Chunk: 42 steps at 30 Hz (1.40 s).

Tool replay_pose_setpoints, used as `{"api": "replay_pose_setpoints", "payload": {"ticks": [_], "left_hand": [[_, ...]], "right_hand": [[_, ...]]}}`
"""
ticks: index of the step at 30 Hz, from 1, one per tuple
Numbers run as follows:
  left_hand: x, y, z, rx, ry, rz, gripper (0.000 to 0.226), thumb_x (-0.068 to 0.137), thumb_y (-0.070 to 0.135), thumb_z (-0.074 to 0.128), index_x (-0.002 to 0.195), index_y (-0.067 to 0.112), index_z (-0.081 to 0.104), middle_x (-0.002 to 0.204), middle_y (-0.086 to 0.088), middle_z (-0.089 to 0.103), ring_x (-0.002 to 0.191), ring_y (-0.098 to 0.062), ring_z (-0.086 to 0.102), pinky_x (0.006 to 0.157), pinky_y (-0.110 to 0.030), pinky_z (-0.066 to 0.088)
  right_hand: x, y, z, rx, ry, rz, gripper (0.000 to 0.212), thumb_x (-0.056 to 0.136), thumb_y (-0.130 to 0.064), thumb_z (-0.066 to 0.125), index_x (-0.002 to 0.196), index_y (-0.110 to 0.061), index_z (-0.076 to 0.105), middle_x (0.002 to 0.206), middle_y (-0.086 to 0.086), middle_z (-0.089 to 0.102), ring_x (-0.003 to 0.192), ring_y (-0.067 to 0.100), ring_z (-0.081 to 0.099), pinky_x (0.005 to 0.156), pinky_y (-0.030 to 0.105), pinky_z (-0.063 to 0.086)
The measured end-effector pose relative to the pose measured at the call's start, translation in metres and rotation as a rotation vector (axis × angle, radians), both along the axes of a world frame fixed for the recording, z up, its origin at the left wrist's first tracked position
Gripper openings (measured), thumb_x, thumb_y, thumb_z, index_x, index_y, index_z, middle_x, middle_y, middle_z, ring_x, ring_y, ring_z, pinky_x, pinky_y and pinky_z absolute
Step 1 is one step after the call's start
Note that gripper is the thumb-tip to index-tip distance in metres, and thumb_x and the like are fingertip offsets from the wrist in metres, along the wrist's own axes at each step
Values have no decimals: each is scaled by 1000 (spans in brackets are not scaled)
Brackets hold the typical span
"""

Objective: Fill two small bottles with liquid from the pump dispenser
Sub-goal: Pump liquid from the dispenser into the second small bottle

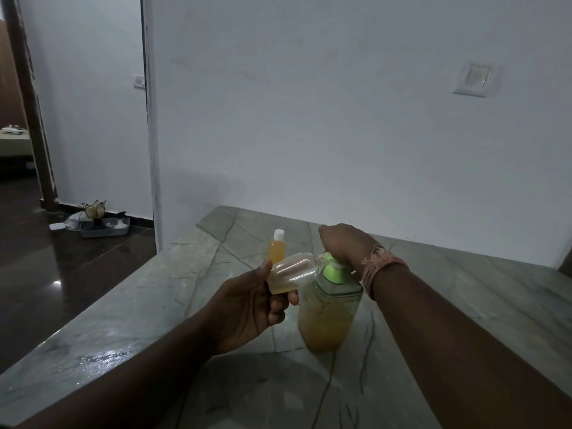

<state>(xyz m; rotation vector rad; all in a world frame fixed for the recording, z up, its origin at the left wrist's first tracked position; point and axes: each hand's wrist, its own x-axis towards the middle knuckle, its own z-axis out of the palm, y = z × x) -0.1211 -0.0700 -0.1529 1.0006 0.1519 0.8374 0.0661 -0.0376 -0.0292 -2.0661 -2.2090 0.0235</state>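
A clear pump dispenser (328, 314) with a green pump collar and yellow-orange liquid stands on the marble counter (464, 305). My right hand (343, 243) rests on top of its pump head, which it hides. My left hand (247, 305) grips a small clear bottle (292, 270), tilted on its side with its mouth at the pump's nozzle. A little yellow liquid lies in that bottle's bottom. A second small bottle (277, 249), full of orange liquid and closed with a white cap, stands upright behind them.
The counter's left edge drops to a dark floor. A white wall runs close behind the counter, with a switch plate (473, 78) on it. A grey tray (103, 226) with small items sits on the floor at the far left.
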Motion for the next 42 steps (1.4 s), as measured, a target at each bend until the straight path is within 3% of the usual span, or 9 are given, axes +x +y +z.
{"api": "replay_pose_setpoints", "payload": {"ticks": [9,12,15,17,21,28,31,35,42], "left_hand": [[-1,6,-3,3,-9,-38,55,92,39,69,132,2,60,95,-21,63,68,-15,57,64,-26,53],[-1,5,-3,-16,-15,-30,61,89,38,72,134,0,57,94,-22,62,67,-16,57,62,-27,53],[1,1,-2,-15,-3,-15,66,87,38,74,137,0,51,94,-22,62,66,-16,56,62,-27,53],[1,1,-2,-2,-2,-11,68,87,39,73,138,1,48,95,-21,63,67,-16,56,62,-26,53],[-1,3,-3,25,6,-15,70,89,41,71,141,3,46,97,-20,63,69,-16,57,63,-26,54],[-1,4,-4,13,4,-17,71,89,40,72,143,3,45,96,-21,63,69,-16,58,63,-27,54],[0,4,-4,15,-9,-31,64,91,39,70,140,3,48,98,-21,64,70,-16,59,64,-27,54],[-1,8,-6,31,-6,-49,62,93,41,67,140,4,52,99,-20,64,72,-15,59,66,-26,54],[0,5,-5,27,-21,-45,63,93,39,67,142,2,50,98,-21,63,70,-16,58,64,-27,53]], "right_hand": [[0,0,-4,-1,73,-44,28,99,-4,34,115,3,55,125,23,57,112,34,56,77,30,36],[0,-3,-2,-30,58,-20,24,99,-4,33,84,-5,53,120,23,58,108,35,56,75,29,35],[2,-1,3,-56,97,-19,35,98,-10,31,65,-9,44,97,17,55,80,28,54,66,27,36],[3,-1,4,-37,148,-37,35,99,-17,32,76,-5,55,96,14,57,75,23,53,63,27,37],[2,-2,-3,47,137,-46,30,98,-5,32,112,4,57,122,23,59,103,32,56,78,30,38],[1,2,2,-13,8,-7,32,96,-7,32,65,-11,36,101,20,54,80,25,48,71,28,34],[2,3,4,-4,68,-7,31,99,-14,31,76,-5,51,96,15,53,86,25,51,70,29,37],[3,0,-7,91,27,11,27,97,-6,37,115,2,56,122,20,62,112,34,57,84,34,43],[2,-4,3,-47,138,1,36,102,-8,31,126,7,53,129,26,55,120,38,53,96,39,44]]}}
